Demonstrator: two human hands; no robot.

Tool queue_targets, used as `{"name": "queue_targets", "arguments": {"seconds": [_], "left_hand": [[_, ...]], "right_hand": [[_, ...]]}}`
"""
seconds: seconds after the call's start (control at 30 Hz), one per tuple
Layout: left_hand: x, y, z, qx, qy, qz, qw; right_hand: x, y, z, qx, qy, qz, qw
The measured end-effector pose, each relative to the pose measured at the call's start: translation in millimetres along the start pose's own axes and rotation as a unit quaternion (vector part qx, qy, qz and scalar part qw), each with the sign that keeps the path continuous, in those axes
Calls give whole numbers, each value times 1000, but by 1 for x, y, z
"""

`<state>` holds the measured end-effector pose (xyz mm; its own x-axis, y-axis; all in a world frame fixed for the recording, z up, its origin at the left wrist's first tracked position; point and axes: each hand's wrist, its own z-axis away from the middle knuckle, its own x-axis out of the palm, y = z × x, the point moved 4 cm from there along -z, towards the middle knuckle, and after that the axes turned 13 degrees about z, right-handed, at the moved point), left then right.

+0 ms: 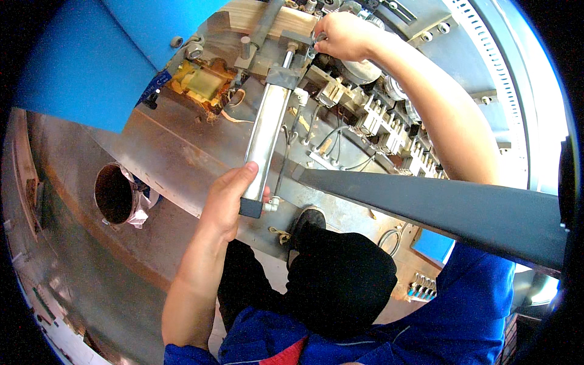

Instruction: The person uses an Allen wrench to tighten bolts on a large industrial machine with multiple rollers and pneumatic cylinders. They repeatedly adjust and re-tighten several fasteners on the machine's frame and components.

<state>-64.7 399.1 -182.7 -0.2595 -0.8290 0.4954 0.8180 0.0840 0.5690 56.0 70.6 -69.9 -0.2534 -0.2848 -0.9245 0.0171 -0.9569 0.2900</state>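
A silver pneumatic cylinder (267, 125) with black end blocks lies slanted across the middle of the machine. My left hand (226, 198) is wrapped round its near end, thumb on top of the barrel. At the far end, the bright piston rod (288, 59) runs into a dark metal block (294, 41). Just right of that block my right hand (347, 36) is closed, its fingertips pinched on a small metallic part that they mostly hide. White elbow fittings (272, 205) with a dark air hose stand along the cylinder's right side.
A dark grey beam (426, 204) crosses below my right forearm. Blue panels (109, 58) stand at the upper left. Rows of metal clamps (380, 125) and hoses lie right of the cylinder. An open round bin (115, 193) is at the left. A yellow-stained block (204, 82) sits behind.
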Motion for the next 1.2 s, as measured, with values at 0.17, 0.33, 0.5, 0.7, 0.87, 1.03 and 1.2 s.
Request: {"name": "queue_targets", "arguments": {"seconds": [0.17,0.33,0.5,0.7,0.87,1.03,1.2], "left_hand": [[0,2,2,-1,27,1,1000],[0,3,1,2,12,-1,1000],[-3,2,1,-4,10,-3,1000],[-3,1,0,6,7,9,1000],[1,3,0,-10,3,7,1000],[-2,-1,-1,5,1,15,1000],[-1,5,3,-2,13,1,1000]], "right_hand": [[-4,-3,3,-69,17,27,997],[-5,3,-2,-114,-4,29,993],[6,4,-2,-122,8,-15,992],[34,-11,8,160,-95,-346,920],[20,-36,22,286,-67,-625,723],[-13,-21,29,252,-40,-541,802],[-26,-10,34,97,69,-148,982]]}}
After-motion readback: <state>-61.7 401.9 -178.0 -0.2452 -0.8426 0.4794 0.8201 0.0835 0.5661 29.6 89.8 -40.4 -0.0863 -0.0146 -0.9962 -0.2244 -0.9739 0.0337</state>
